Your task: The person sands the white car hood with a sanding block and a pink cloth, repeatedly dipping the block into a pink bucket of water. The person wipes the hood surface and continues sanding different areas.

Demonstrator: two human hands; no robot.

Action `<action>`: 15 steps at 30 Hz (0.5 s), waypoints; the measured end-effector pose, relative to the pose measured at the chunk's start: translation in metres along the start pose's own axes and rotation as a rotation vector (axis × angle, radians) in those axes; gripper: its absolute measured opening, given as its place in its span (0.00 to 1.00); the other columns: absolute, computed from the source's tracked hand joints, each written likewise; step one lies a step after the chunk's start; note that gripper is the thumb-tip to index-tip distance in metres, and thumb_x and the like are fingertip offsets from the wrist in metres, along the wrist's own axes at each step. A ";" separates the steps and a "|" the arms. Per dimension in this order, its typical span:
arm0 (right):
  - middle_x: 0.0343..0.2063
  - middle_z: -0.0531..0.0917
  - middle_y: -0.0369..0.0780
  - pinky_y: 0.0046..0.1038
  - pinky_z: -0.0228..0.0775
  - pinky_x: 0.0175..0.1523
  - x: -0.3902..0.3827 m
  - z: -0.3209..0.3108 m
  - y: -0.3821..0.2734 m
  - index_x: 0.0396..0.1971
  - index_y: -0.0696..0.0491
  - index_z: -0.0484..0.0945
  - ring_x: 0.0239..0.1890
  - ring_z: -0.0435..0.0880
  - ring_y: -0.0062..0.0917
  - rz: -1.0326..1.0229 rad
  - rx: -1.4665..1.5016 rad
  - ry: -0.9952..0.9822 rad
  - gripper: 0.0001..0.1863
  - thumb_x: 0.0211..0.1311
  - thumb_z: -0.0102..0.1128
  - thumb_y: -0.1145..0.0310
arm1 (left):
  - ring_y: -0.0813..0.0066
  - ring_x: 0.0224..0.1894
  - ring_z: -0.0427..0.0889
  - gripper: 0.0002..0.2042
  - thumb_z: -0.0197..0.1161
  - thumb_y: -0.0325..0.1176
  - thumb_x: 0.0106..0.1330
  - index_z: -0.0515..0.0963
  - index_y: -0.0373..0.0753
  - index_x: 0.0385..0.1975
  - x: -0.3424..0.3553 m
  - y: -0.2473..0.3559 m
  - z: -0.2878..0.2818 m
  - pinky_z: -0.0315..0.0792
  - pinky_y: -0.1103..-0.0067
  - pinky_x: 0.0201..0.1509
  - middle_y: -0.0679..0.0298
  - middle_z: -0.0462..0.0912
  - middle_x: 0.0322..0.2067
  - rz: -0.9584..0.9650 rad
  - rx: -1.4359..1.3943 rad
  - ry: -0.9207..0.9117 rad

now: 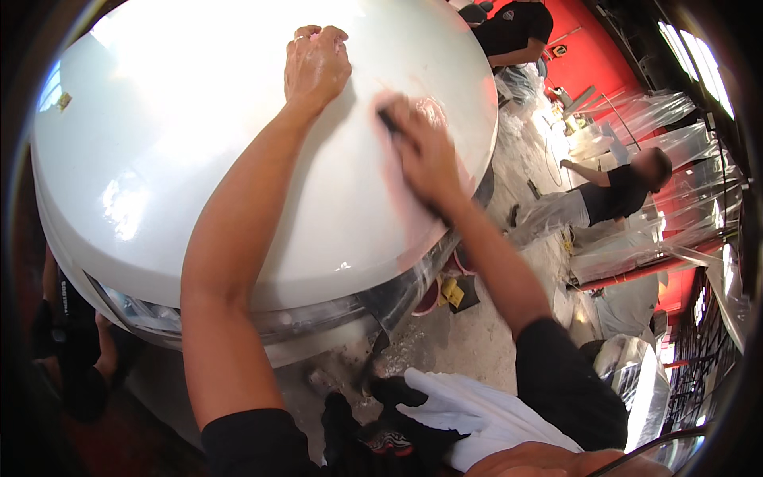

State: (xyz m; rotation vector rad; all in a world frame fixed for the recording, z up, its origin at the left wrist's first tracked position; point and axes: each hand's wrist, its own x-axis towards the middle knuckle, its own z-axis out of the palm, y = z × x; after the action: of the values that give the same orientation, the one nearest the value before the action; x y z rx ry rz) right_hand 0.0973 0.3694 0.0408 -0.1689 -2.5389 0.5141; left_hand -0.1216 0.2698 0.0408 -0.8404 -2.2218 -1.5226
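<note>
A glossy white car hood (342, 191) fills the upper middle of the view. My left hand (318, 67) rests on it toward the far side, its fingers curled in and closed. A bit of pink shows among those fingers, but what they hold is mostly hidden. To the right, my right hand (425, 155) is smeared by motion on the hood, gripping a dark sanding block (388, 119) whose exact kind is blurred. Wet pinkish film (433, 111) lies around this hand and runs toward the hood's near right edge.
Below the hood are a headlight (135, 310) and the bumper. A pinkish bucket (429, 299) and a yellow sponge (452, 292) are on the floor. People work at top right (517, 32), right (620, 191) and lower left (79, 334). Plastic sheeting (683, 151) hangs at right.
</note>
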 end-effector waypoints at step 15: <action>0.59 0.82 0.49 0.45 0.76 0.59 0.049 -0.009 0.000 0.64 0.52 0.76 0.54 0.85 0.48 -0.022 -0.118 -0.076 0.25 0.65 0.51 0.75 | 0.45 0.63 0.75 0.11 0.59 0.34 0.72 0.85 0.45 0.49 -0.003 -0.001 0.016 0.74 0.58 0.64 0.46 0.77 0.61 0.065 -0.038 0.045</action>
State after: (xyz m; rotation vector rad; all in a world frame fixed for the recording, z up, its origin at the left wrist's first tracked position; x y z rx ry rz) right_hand 0.0606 0.3834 0.0714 -0.1671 -2.6439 0.3691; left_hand -0.1186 0.2830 0.0324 -0.8725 -2.1190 -1.5421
